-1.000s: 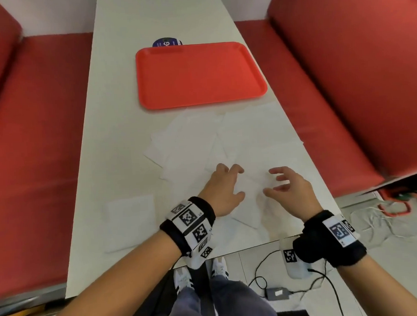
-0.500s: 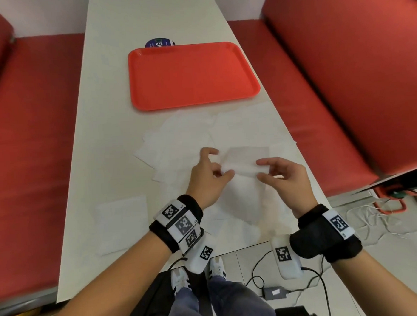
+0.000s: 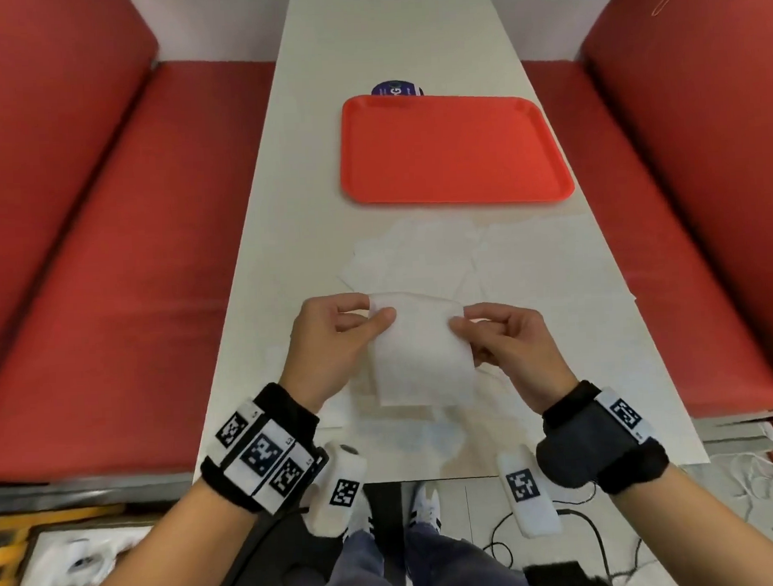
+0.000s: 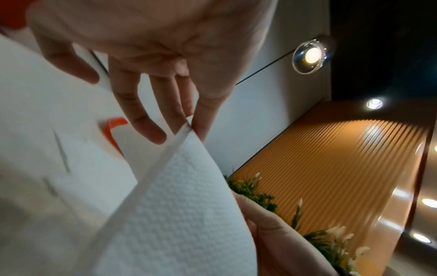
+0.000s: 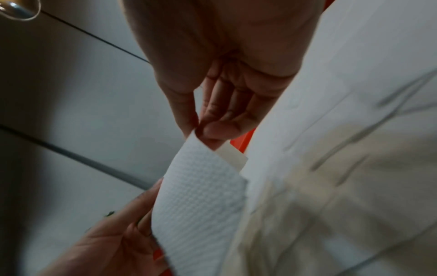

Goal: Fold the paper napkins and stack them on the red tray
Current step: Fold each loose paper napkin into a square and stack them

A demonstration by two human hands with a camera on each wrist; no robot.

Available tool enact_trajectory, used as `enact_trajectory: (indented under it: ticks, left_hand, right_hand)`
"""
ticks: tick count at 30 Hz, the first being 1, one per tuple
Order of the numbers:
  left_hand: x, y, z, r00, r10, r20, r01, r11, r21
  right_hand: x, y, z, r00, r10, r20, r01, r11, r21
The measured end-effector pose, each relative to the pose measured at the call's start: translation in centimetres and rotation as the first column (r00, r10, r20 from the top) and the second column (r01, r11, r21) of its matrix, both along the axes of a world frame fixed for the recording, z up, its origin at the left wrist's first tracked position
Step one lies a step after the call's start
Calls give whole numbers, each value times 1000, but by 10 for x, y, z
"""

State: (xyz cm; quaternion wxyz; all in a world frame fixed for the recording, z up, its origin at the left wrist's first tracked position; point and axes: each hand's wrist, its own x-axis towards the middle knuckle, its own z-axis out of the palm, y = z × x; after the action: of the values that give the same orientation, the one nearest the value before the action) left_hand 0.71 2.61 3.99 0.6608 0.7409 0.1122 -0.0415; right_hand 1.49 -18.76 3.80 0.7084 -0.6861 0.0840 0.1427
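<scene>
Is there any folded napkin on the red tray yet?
No: in the head view the red tray lies bare, while both hands, left hand and right hand, pinch one napkin above the table.

Only a letter "G" reads on the dark round sticker (image 3: 397,89) just behind the red tray (image 3: 454,150). The wristbands (image 3: 261,453) carry black-and-white square code markers, their small print too tiny to read.

We count one white embossed paper napkin (image 3: 418,358) raised off the table, pinched at its top corners and hanging down; more white napkins (image 3: 423,255) lying flat and overlapping beyond it; and a bare red tray (image 3: 454,150) farther back.
</scene>
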Motion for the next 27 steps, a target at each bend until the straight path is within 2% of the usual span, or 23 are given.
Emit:
enact_trajectory:
  ticks: [2,5,9,14,18,21,23,27]
  left_hand:
    - [-8,20,7,999,18,34,-17,1000,-8]
    - [-20,45,17,997,-33,67,33,999,-1]
    - [-33,70,18,996,14,91,-12,1000,-24]
    - [-47,93,8,987,160,24,-157,983,-97]
    - [-52,105,3,985,172,-17,-173,976,-135]
    - [-54,112,4,993,118,-28,-121,980,-156]
    - [-56,115,1,996,80,-38,-83,992,-97]
    - [-65,115,-15,998,-21,-52,28,989,142]
  right_hand:
    - [3,20,4,999,45,13,-46,997,63]
    - [6,46,7,993,121,18,-122,985,121]
    - [8,75,0,991,131,11,-131,982,137]
    - [3,101,-7,991,132,2,-131,981,146]
    - [-3,119,-7,985,171,26,-172,971,166]
    - [-3,124,-9,984,178,-32,-170,969,180]
    - [-6,125,-11,976,217,-15,-214,968,130]
    - [-19,121,-30,964,264,17,-260,959,-111]
